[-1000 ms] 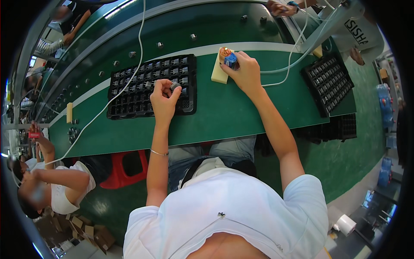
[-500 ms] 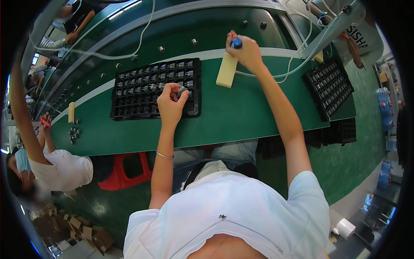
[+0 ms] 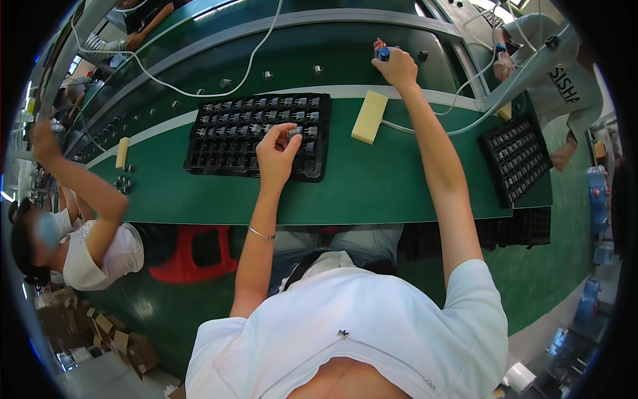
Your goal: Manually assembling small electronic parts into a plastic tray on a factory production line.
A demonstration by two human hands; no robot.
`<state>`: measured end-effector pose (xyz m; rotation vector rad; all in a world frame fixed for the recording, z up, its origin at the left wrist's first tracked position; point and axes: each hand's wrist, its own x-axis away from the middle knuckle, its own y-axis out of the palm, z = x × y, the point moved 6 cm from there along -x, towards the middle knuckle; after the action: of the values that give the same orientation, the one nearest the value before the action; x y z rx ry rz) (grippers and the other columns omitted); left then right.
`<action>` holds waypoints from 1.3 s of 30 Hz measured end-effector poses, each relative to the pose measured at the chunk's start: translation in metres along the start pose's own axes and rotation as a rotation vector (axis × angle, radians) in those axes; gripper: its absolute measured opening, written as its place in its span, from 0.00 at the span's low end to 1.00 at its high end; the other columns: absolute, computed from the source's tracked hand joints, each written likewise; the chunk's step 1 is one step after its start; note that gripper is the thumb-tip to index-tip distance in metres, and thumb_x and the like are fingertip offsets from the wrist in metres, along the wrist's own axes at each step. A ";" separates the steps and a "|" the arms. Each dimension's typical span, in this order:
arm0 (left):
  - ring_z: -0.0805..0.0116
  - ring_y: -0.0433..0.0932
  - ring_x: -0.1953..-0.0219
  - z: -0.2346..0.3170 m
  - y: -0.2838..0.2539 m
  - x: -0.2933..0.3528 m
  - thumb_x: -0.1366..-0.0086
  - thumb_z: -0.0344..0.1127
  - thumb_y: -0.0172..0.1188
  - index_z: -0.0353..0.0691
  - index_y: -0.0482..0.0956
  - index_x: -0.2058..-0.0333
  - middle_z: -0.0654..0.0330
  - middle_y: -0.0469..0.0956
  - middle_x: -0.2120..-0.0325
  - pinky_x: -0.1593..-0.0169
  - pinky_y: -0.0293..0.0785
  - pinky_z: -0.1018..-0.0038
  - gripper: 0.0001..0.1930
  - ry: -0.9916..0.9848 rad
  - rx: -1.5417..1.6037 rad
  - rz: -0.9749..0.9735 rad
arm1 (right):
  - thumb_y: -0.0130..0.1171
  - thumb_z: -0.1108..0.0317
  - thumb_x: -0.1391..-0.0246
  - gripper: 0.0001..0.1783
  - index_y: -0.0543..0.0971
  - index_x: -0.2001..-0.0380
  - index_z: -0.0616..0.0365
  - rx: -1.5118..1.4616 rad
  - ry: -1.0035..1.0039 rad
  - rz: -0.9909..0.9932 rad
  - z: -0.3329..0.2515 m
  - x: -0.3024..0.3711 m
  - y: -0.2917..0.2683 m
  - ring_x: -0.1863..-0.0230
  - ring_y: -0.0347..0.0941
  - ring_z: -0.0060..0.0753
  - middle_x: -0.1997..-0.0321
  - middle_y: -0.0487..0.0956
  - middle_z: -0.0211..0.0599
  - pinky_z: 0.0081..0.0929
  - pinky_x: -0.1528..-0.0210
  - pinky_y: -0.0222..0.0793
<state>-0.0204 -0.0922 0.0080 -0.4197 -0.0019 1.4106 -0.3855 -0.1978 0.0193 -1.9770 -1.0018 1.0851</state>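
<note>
My left hand (image 3: 278, 151) is closed on a small metal component (image 3: 294, 133), pinched between thumb and fingers. It is above the black compartment tray (image 3: 229, 167), whose far rows hold several similar parts. My right arm is stretched far forward over the dark green strip (image 3: 359, 63) beyond the table's pale border. At its end, my right hand (image 3: 400, 68) is closed around a small blue object with a reddish end (image 3: 383, 54). Its exact kind is unclear, and the fingers partly cover it. Close to that hand, on its right, a loose metal part (image 3: 423, 55) sits on the strip.
A pale yellow block (image 3: 369, 118) lies right of the tray, a white cable (image 3: 405, 129) beside it. Another filled black tray (image 3: 515, 159) stands at the right edge. More metal parts (image 3: 318, 69) dot the strip. A co-worker (image 3: 100, 246) sits left; another person (image 3: 565, 90) stands right.
My right hand has moved from above the yellow block farther forward and right, over the strip. My left hand still pinches its component above the tray. The left co-worker's arm has shifted. The view has shifted slightly.
</note>
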 end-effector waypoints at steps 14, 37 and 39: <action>0.77 0.80 0.61 0.043 0.023 0.002 0.41 0.21 0.67 0.32 0.80 0.56 0.62 0.82 0.63 0.54 0.76 0.81 0.13 -0.010 0.240 -0.169 | 0.70 0.58 0.48 0.22 0.80 0.51 0.53 -1.246 0.169 -0.655 -0.117 0.160 -0.024 0.61 0.77 0.18 0.60 0.82 0.28 0.15 0.66 0.70; 0.51 0.80 0.61 -0.049 -0.182 -0.064 0.39 0.49 0.64 0.40 0.80 0.58 0.53 0.79 0.63 0.59 0.76 0.58 0.19 -0.047 -1.105 0.349 | 0.69 0.64 0.48 0.24 0.77 0.51 0.66 -0.832 0.073 -0.239 -0.023 0.140 -0.054 0.66 0.77 0.19 0.64 0.81 0.32 0.18 0.61 0.74; 0.48 0.80 0.59 -0.065 -0.200 -0.068 0.36 0.47 0.61 0.42 0.79 0.56 0.53 0.79 0.60 0.59 0.76 0.56 0.17 -0.046 -1.179 0.345 | 0.70 0.62 0.49 0.27 0.76 0.50 0.70 -0.721 0.063 -0.127 -0.020 0.143 -0.056 0.65 0.76 0.19 0.63 0.81 0.34 0.20 0.61 0.75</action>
<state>0.1748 -0.1949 0.0215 -1.4003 -0.8658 1.6460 -0.3331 -0.0519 0.0205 -2.4265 -1.6177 0.6229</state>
